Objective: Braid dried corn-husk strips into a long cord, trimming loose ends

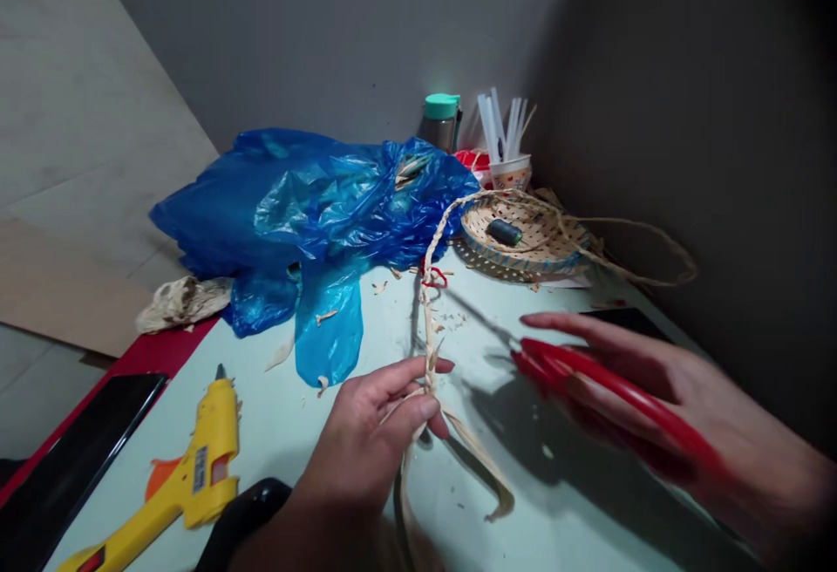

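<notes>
Pinched the braided cord (429, 319) between thumb and fingers of the left hand (363, 432), just above its loose lower strands. Gripped the red-handled scissors (592, 365) in the right hand (699, 402), right of the cord, with blurred blades pointed toward it. Had the yellow glue gun (213, 419) left of the cord on the tabletop (275, 419), the blue bag (314, 197) left of its upper stretch, and the woven tray (510, 268), with a dark spool (504, 233) inside, under its far stretch.

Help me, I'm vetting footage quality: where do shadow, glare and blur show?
Head view: right hand and red-handled tool look blurred; head view: dark shadow on the table beneath them; head view: glare on the blue plastic bag; head view: upper right corner fades to black.
</notes>
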